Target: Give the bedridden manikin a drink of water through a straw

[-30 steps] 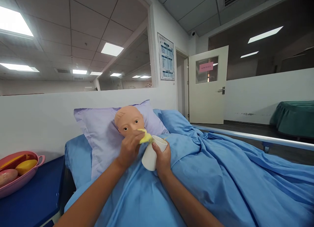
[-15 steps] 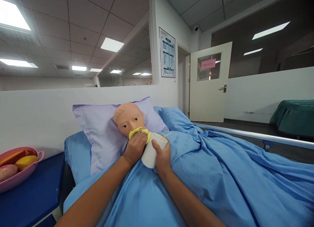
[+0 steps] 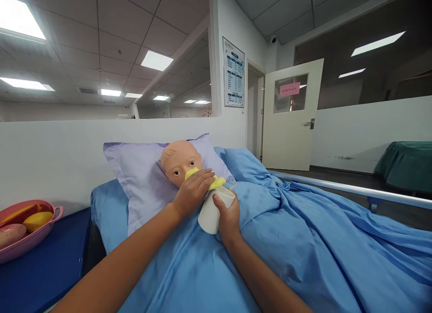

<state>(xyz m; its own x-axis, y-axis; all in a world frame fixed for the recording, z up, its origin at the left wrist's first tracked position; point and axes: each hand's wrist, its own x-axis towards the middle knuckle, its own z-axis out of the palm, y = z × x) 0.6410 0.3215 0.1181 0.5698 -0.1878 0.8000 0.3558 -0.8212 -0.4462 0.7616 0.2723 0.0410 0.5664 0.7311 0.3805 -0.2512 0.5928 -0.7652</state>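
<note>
Blue bed (image 3: 303, 259): cloth (image 3: 218, 183) on manikin (image 3: 178, 160), cup (image 3: 209, 214) beside

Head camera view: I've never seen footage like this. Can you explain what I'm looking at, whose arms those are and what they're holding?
There is no machine here. The picture comes from a camera worn on a person's head, looking forward and down, so the two bare arms are that person's own. The left hand presses a yellow cloth against the mouth of a manikin, which lies on a lilac pillow under a blue sheet. The right hand grips a tilted white cup just below the cloth. At the left, a pink basket of fruit sits on a blue bedside table.
</note>
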